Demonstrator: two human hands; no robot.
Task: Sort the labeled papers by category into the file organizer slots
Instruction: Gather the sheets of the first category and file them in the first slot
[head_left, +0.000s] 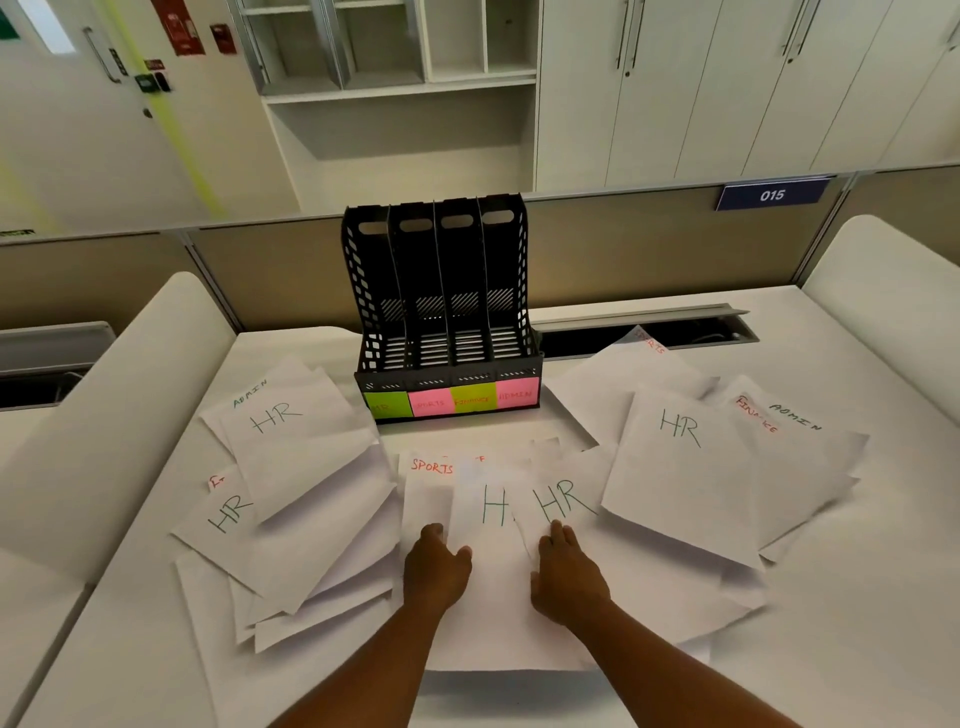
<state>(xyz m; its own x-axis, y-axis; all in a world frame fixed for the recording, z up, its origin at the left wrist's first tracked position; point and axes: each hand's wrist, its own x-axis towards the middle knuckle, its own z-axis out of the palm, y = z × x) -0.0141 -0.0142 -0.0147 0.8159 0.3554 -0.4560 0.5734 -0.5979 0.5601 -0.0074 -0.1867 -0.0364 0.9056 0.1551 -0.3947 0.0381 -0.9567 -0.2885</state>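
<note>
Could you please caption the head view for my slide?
Two hands on labeled papers before an empty black file organizer.

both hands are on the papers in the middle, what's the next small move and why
Probably lift the middle HR sheet that the left hand pinches and carry it to the leftmost slot, tagged HR, of the file organizer. All four slots look empty, and the right hand rests flat on the neighbouring HR sheet, which should keep it from dragging along.
</note>
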